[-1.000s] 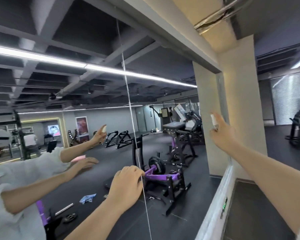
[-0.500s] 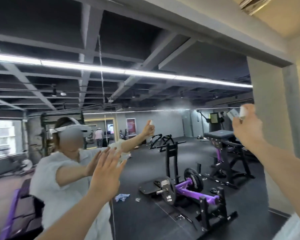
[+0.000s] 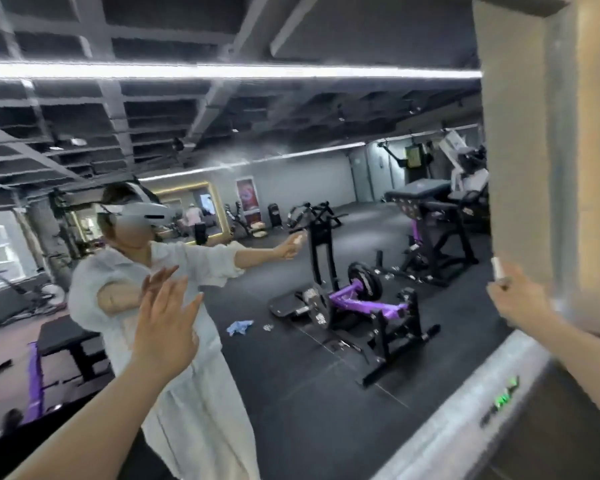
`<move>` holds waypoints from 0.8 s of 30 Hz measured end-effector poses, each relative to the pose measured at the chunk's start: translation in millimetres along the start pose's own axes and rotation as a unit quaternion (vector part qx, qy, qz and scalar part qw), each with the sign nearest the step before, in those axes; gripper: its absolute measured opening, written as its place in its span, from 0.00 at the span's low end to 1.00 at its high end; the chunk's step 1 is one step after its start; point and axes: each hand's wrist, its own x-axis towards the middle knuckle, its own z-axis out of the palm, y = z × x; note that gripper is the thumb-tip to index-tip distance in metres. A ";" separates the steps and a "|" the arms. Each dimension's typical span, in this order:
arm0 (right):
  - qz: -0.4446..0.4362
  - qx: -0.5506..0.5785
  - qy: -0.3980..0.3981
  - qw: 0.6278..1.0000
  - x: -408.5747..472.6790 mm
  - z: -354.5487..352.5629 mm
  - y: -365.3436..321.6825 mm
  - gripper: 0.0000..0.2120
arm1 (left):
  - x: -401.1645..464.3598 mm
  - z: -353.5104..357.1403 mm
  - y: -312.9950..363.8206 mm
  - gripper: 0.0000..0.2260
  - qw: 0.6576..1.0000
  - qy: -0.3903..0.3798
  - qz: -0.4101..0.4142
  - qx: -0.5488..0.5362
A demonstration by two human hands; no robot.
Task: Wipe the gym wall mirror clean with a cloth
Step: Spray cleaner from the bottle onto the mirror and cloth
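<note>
The mirror (image 3: 326, 237) fills most of the view, from 9 o'clock across to about 2 o'clock, ending at the pillar (image 3: 520, 150) on the right. The left hand (image 3: 163, 327), at 7 o'clock, is raised with fingers straight and spread; it sits at or just off the glass, and contact cannot be told. It holds nothing. The right hand (image 3: 518, 299), at 3 o'clock by the mirror's edge, is curled round a small white spray bottle (image 3: 498, 268), whose top pokes above the fist. A faint misty patch (image 3: 243, 154) shows on the glass near 12 o'clock. No cloth is in either hand; a bluish rag-like thing (image 3: 239, 328) lies on the floor in the reflection, so it is somewhere behind the person. The step in hand looks to be wetting the glass, ahead of any wiping. Next the person likely needs to fetch a cloth, perhaps that rag, with the free left hand, then rub across the misted area before it dries or runs.
</note>
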 end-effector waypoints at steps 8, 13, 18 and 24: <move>0.061 0.031 0.002 0.998 -30.1 -12.9 105.6 0.28 | -38.7 29.3 93.1 0.35 0.997 -0.021 0.074 -0.026; 0.080 0.053 0.036 0.995 25.5 -23.7 117.7 0.25 | -13.2 36.5 150.8 0.33 0.997 -0.035 0.061 -0.018; 0.095 0.105 0.078 0.987 125.2 -51.5 133.2 0.25 | 48.3 53.5 220.4 0.33 0.998 -0.008 0.049 -0.034; 0.074 0.145 0.174 0.971 273.8 -118.3 142.3 0.27 | 136.6 85.2 316.1 0.34 0.995 0.050 0.069 -0.042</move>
